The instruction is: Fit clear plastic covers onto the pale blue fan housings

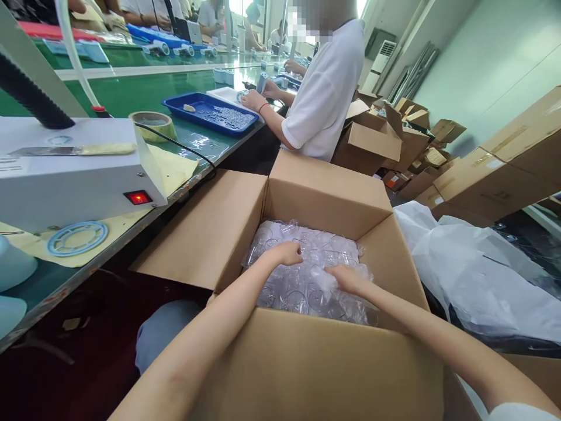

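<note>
A large open cardboard box (pixel 333 362) stands in front of me, its flaps folded outward. Inside lie rows of clear plastic cups or covers (pixel 295 301), with thin see-through wrapping over them. My left hand (pixel 287 253) is over the middle of these clear pieces, its fingers curled closed; whatever they hold, if anything, is hidden. To its right, my right hand (pixel 346 278) pinches a bunched clear plastic bag (pixel 325 282) above the pieces. Both forearms reach over the near wall of the box.
At left, a white machine (pixel 74 175) with a lit red switch stands on the green bench, near a light-blue ring (pixel 78 238), a tape roll (pixel 153 126) and a blue tray (pixel 210 113). A co-worker (pixel 326 88) sits beyond the box. White plastic sheeting (pixel 482 269) lies at right.
</note>
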Tool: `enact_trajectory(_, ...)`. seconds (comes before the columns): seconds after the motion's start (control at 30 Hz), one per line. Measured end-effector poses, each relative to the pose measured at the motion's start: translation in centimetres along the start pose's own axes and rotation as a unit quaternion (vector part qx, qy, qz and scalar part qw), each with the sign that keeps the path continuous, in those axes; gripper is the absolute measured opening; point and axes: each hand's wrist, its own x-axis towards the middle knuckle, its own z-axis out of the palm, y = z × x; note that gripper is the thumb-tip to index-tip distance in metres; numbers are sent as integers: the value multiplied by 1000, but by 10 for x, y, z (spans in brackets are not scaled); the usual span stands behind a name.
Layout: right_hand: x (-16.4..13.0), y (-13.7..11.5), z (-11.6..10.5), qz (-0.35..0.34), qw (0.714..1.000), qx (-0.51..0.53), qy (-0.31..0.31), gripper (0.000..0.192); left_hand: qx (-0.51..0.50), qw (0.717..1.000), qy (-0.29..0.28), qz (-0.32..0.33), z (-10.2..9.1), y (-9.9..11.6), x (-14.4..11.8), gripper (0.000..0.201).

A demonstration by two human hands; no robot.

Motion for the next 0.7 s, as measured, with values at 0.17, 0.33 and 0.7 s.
enact_trajectory(0.17, -24, 37, -32, 59, 991, 27, 117, 18, 29, 999, -19, -2, 1, 2, 2, 31)
enact_trajectory(0.33, -58, 87, -82, 125, 960, 50, 246, 20, 44, 999, -28, 8, 3, 5, 6, 31)
enact_trajectory(0.7, -176, 192, -92, 300, 891, 20, 341, 29, 76, 992, -91, 33, 5, 11, 6, 30)
